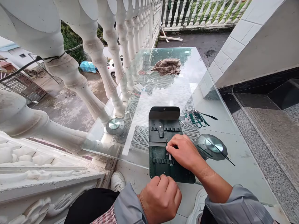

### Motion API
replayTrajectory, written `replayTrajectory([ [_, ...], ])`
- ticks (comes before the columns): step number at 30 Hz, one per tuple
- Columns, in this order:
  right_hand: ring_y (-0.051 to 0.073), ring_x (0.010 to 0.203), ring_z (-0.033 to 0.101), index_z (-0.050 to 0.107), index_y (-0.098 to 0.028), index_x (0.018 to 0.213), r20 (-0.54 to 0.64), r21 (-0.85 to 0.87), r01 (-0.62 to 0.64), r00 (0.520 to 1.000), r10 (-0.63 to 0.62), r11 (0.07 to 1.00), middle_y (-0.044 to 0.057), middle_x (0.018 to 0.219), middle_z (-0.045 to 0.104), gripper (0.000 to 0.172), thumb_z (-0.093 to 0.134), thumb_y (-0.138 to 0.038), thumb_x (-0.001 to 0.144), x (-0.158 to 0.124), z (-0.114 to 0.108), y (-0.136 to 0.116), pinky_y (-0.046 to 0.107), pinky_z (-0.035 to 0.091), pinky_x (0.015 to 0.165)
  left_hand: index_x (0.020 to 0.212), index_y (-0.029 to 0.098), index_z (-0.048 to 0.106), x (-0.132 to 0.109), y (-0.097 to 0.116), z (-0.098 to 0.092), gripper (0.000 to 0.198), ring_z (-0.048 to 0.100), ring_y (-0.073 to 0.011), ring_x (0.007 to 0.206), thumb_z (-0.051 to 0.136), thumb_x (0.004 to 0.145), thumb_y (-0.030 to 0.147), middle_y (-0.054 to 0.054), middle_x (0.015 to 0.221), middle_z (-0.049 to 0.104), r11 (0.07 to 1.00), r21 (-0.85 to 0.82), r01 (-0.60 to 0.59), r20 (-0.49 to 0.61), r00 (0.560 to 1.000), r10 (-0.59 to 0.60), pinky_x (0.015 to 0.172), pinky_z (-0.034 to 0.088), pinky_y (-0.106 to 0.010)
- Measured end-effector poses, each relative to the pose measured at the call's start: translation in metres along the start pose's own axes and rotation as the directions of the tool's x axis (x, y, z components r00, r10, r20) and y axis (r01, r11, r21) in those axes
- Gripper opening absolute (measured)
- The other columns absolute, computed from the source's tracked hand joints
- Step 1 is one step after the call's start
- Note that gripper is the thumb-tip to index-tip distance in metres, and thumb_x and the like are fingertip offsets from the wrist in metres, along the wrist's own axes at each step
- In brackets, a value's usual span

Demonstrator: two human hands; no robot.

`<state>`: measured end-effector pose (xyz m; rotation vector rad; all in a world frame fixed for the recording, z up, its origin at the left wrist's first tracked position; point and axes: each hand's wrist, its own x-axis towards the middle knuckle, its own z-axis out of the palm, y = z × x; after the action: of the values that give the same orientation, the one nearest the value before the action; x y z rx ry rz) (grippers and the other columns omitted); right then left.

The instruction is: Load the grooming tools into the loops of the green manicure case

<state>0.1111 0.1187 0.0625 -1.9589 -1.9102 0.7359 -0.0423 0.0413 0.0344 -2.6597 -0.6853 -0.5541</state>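
Just right of the right hand (184,152), a round metal table fitting (211,146) blocks the way. Beyond it lie scattered green-handled steel tools (195,119). To the left, the clear glass tabletop (140,102) leaves open room.

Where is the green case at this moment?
In the head view the case lies open at the near edge of the glass table, under the right hand, which pinches a thin tool; the left hand rests at its near edge.

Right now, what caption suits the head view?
Right hand holds a slim tool over the open green case on a glass table; left hand at its near edge.
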Motion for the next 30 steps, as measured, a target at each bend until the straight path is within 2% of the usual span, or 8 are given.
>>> replayTrajectory([
  [4, 0.019, 0.083, 0.047, 0.056, -0.02, 0.055, 0.064, -0.04, 0.012, 0.998, -0.009, 0.999, 0.003, 0.077, 0.06, 0.024, 0.046, -0.021, 0.077, 0.002, -0.003, 0.001, 0.029, 0.034, 0.07, 0.085, 0.01, 0.055, -0.002, 0.002, 0.003, 0.014, 0.053, -0.0164, 0.065, 0.042, 0.085, 0.012, -0.008, 0.08, 0.058, 1.0, 0.009, -0.004, 0.017, 1.0, 0.004, 0.053, 0.034, -0.029],
  [8, 0.018, 0.083, 0.046, 0.052, -0.019, 0.053, 0.132, -0.039, 0.046, 0.99, -0.04, 0.998, 0.003, 0.078, 0.06, 0.025, 0.047, -0.021, 0.077, 0.002, -0.007, 0.001, 0.028, 0.034, 0.069, 0.085, 0.01, 0.058, -0.002, 0.004, 0.006, 0.016, 0.058, -0.0207, 0.078, 0.042, 0.085, 0.014, -0.011, 0.088, 0.06, 1.0, -0.019, -0.011, -0.022, 1.0, 0.01, 0.065, 0.042, -0.033],
  [11, 0.018, 0.084, 0.046, 0.053, -0.019, 0.054, 0.141, -0.047, 0.083, 0.987, -0.076, 0.995, 0.003, 0.078, 0.06, 0.025, 0.047, -0.022, 0.078, 0.001, -0.007, 0.001, 0.029, 0.034, 0.07, 0.086, 0.01, 0.059, -0.002, 0.004, 0.006, 0.018, 0.059, -0.0228, 0.085, 0.042, 0.084, 0.014, -0.012, 0.091, 0.061, 0.999, -0.044, -0.015, -0.039, 0.999, 0.014, 0.073, 0.044, -0.035],
  [17, 0.019, 0.084, 0.048, 0.062, -0.021, 0.067, 0.087, -0.06, 0.109, 0.991, -0.104, 0.992, 0.003, 0.081, 0.061, 0.025, 0.043, -0.025, 0.084, 0.002, -0.003, 0.001, 0.03, 0.034, 0.073, 0.088, 0.01, 0.06, -0.003, 0.003, 0.005, 0.021, 0.061, -0.0241, 0.085, 0.039, 0.086, 0.016, -0.012, 0.092, 0.062, 0.998, -0.03, -0.047, -0.033, 0.998, 0.046, 0.076, 0.044, -0.037],
  [24, 0.021, 0.086, 0.047, 0.063, -0.02, 0.07, -0.117, -0.138, 0.04, 0.992, -0.056, 0.99, 0.006, 0.083, 0.061, 0.026, 0.046, -0.029, 0.086, 0.01, -0.001, -0.003, 0.032, 0.035, 0.076, 0.089, 0.01, 0.059, -0.002, 0.004, 0.004, 0.02, 0.061, -0.0232, 0.086, 0.041, 0.087, 0.017, -0.012, 0.093, 0.062, 0.998, -0.024, -0.049, -0.003, 0.999, 0.049, 0.075, 0.045, -0.036],
  [26, 0.021, 0.084, 0.047, 0.063, -0.02, 0.067, -0.125, -0.128, 0.041, 0.991, -0.057, 0.991, 0.005, 0.081, 0.061, 0.025, 0.049, -0.032, 0.085, 0.013, 0.001, -0.005, 0.031, 0.035, 0.075, 0.087, 0.01, 0.06, -0.001, 0.004, 0.003, 0.021, 0.061, -0.0229, 0.085, 0.04, 0.087, 0.016, -0.012, 0.092, 0.062, 0.998, -0.029, -0.047, -0.018, 0.999, 0.046, 0.073, 0.046, -0.035],
  [30, 0.02, 0.083, 0.048, 0.061, -0.02, 0.063, -0.07, -0.059, 0.056, 0.996, -0.06, 0.997, 0.004, 0.079, 0.06, 0.023, 0.052, -0.03, 0.083, 0.02, 0.003, -0.007, 0.03, 0.036, 0.074, 0.086, 0.01, 0.061, 0.0, 0.003, 0.001, 0.022, 0.062, -0.0232, 0.084, 0.039, 0.086, 0.015, -0.012, 0.09, 0.063, 0.999, -0.036, -0.036, -0.037, 0.999, 0.035, 0.072, 0.046, -0.035],
])
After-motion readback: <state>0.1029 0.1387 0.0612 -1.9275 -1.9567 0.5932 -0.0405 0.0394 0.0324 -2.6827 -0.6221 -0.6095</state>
